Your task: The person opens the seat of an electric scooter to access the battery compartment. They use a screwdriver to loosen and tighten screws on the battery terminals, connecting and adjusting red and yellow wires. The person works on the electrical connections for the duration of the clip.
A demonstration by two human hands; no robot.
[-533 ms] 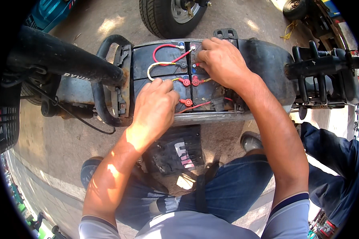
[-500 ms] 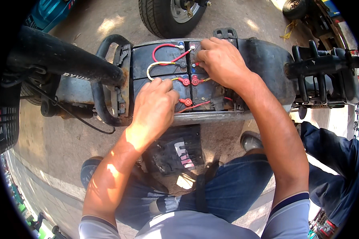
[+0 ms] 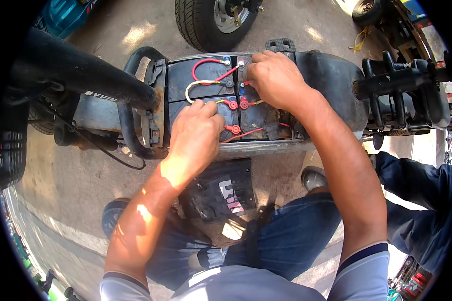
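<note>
Four black batteries [image 3: 186,71] sit in an open, scuffed scooter footboard [image 3: 261,147], joined by red cables [image 3: 206,60] and a pale yellow cable [image 3: 188,91], with red-capped terminals [image 3: 235,129]. My left hand [image 3: 196,138] rests over the lower-left battery, fingers curled beside the yellow cable; what they grip is hidden. My right hand [image 3: 276,78] is bent over the upper-right battery at a terminal with red and blue parts [image 3: 242,86]; its fingertips and anything in them are hidden.
A black steering column [image 3: 60,70] and curved bar [image 3: 128,133] are left, a black frame [image 3: 381,88] right. A loose tyre [image 3: 201,27] lies beyond. A black panel [image 3: 211,190] lies between my legs. Another person's dark-trousered leg [image 3: 412,205] is at the right.
The view has shifted slightly, so the footboard sits a little lower in it. Both hands stay at the same places on the batteries, with barely visible movement.
</note>
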